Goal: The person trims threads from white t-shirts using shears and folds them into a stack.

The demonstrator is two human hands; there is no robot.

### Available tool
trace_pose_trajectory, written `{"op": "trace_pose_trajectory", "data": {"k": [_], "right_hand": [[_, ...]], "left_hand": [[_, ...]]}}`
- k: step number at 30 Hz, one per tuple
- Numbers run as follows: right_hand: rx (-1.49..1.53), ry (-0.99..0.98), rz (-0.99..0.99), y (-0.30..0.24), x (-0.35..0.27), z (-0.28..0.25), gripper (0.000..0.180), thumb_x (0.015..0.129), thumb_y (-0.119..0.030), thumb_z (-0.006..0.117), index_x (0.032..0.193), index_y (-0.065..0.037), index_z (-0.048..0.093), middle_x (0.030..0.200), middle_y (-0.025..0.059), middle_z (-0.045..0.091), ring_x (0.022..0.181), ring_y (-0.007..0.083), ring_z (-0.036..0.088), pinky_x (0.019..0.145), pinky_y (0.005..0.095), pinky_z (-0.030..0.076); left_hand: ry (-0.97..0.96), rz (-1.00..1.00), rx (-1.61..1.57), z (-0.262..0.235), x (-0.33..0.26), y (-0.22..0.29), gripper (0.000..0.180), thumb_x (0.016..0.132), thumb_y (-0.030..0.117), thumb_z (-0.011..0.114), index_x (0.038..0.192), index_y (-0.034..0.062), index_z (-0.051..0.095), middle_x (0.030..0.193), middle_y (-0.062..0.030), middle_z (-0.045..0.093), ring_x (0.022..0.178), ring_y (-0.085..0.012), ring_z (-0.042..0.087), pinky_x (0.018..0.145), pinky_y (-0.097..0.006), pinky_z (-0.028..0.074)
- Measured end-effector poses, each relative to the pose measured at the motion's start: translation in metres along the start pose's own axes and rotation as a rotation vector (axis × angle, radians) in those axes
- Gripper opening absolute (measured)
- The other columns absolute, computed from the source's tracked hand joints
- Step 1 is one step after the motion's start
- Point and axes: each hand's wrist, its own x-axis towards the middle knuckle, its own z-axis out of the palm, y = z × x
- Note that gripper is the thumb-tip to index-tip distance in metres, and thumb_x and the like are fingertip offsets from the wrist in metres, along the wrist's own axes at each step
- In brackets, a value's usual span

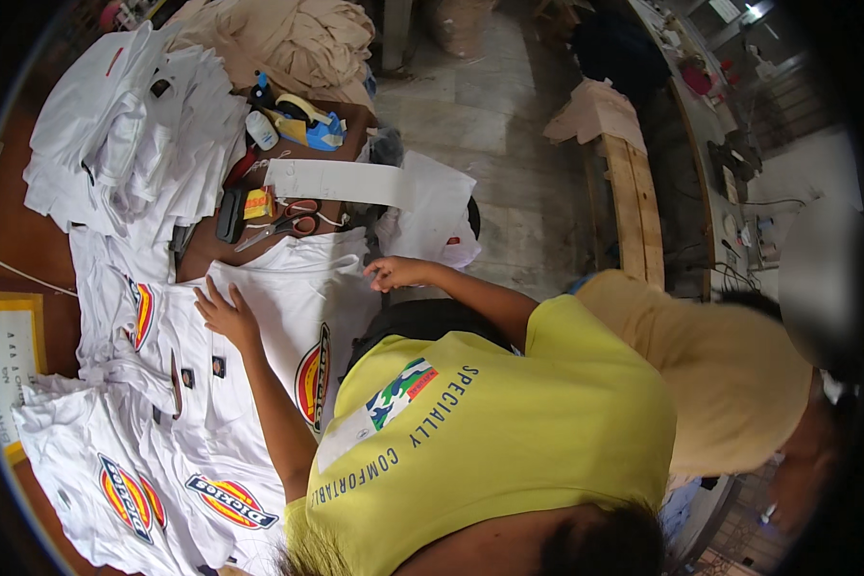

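Observation:
My left hand (226, 312) lies on a white T-shirt (278, 288) spread over the table, its fingers spread and flat. The shirt bears an oval red, yellow and dark printed emblem (313, 379). My right hand (394, 274) is at the shirt's right edge, fingers curled together; a small bluish thing may be between the fingertips, too small to name. Beyond the shirt lie scissors (302, 221) with red and black handles, a black oblong object (230, 214) and a small yellow-orange packet (257, 203). More white printed shirts (115, 470) overlap at the lower left.
A tall pile of folded white garments (130, 134) stands at the far left, with beige cloth (278, 43) behind. A blue tape dispenser (322, 132), white bottle (261, 130) and white strip (336, 180) are nearby. A white plastic bag (437, 211) hangs beyond. Another person in tan (710, 374) is at right.

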Motion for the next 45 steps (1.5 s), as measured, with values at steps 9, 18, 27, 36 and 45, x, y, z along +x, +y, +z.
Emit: {"op": "trace_pose_trajectory", "data": {"k": [9,18,27,36,45], "right_hand": [[-0.421,0.018,0.309,0.027,0.048,-0.107,0.052,0.077,-0.021,0.061,0.125,-0.016,0.042,0.093,0.0053,0.06,0.074,0.0152,0.057,0.057,0.0303,0.045],[-0.204,0.269,0.154,0.061,0.137,-0.252,0.075,0.078,-0.024,0.049,0.141,-0.023,0.008,0.092,0.0166,0.054,0.066,0.0257,0.054,0.053,0.0365,0.042],[-0.198,0.226,0.167,0.111,0.235,-0.278,0.085,0.078,-0.051,0.05,0.141,-0.016,0.005,0.134,0.0206,0.033,0.108,0.0319,0.049,0.087,0.0417,0.038],[-0.475,0.361,-0.149,0.113,0.214,-0.218,0.085,0.065,-0.021,0.072,0.134,-0.01,0.024,0.111,0.0257,0.052,0.091,0.0301,0.058,0.066,0.0368,0.048],[-0.486,-0.212,0.201,0.065,0.119,-0.144,0.064,0.068,-0.02,0.071,0.123,-0.005,0.043,0.1,0.022,0.058,0.078,0.023,0.061,0.059,0.0333,0.049]], "left_hand": [[0.077,-0.002,0.112,-0.057,-0.05,-0.062,0.042,0.087,0.029,0.051,0.124,0.009,0.047,0.129,-0.0301,0.034,0.116,-0.0443,0.036,0.092,-0.049,0.033],[0.029,-0.036,0.193,-0.086,-0.07,-0.073,0.043,0.087,0.03,0.051,0.122,0.0045,0.047,0.127,-0.0263,0.039,0.118,-0.0401,0.037,0.095,-0.046,0.033],[-0.042,-0.189,0.209,-0.088,-0.067,-0.038,0.048,0.088,0.039,0.047,0.126,0.0103,0.044,0.131,-0.0298,0.032,0.122,-0.0412,0.032,0.098,-0.046,0.028],[0.008,-0.332,0.199,-0.109,-0.093,-0.027,0.047,0.089,0.037,0.045,0.128,0.0114,0.041,0.134,-0.0278,0.028,0.125,-0.0402,0.026,0.1,-0.047,0.023],[0.157,-0.35,0.08,-0.102,-0.122,-0.041,0.044,0.088,0.03,0.051,0.125,0.0086,0.044,0.133,-0.0261,0.031,0.122,-0.0387,0.03,0.1,-0.045,0.024]]}}
